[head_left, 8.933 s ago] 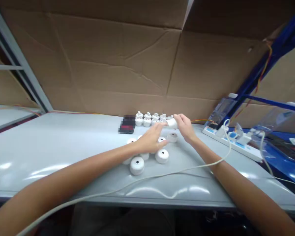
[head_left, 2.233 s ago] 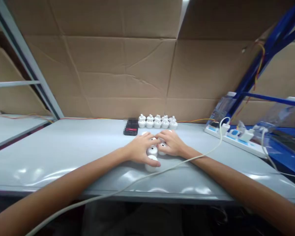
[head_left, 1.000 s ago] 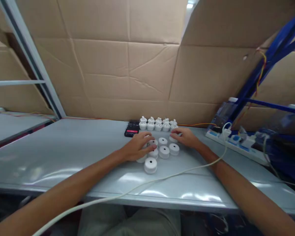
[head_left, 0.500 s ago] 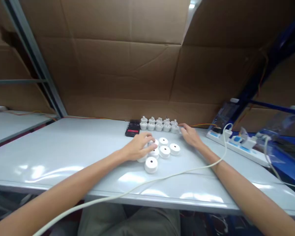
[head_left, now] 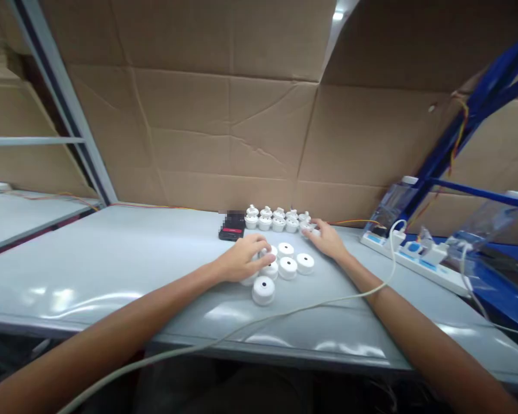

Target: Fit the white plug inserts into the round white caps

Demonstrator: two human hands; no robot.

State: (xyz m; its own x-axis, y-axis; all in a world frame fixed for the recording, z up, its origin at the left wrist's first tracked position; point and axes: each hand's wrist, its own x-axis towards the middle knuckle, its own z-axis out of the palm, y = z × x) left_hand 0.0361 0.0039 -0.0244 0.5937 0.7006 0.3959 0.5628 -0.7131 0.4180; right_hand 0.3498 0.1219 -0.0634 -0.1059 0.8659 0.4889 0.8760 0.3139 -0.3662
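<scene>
My left hand (head_left: 243, 257) lies over the left side of a group of white round caps (head_left: 288, 268), each with a dark spot in its centre. Its fingers are spread and curved over the caps, which it partly hides. One cap (head_left: 263, 290) sits nearer the front edge. Behind them stands a row of white round fittings (head_left: 278, 219) with small raised parts on top. My right hand (head_left: 327, 238) is at the row's right end, thumb and fingers closed around a white round fitting (head_left: 306, 227), partly covered by the fingers.
A black box with a red stripe (head_left: 232, 230) adjoins the row's left end. A white cable (head_left: 293, 310) runs across the table's front and over my right forearm. At right lie a power strip (head_left: 418, 264) with plugs and clear bottles (head_left: 392, 201). Cardboard (head_left: 190, 155) stands behind.
My right hand has shifted slightly left, against the end fitting of the row. My left hand stays over the caps.
</scene>
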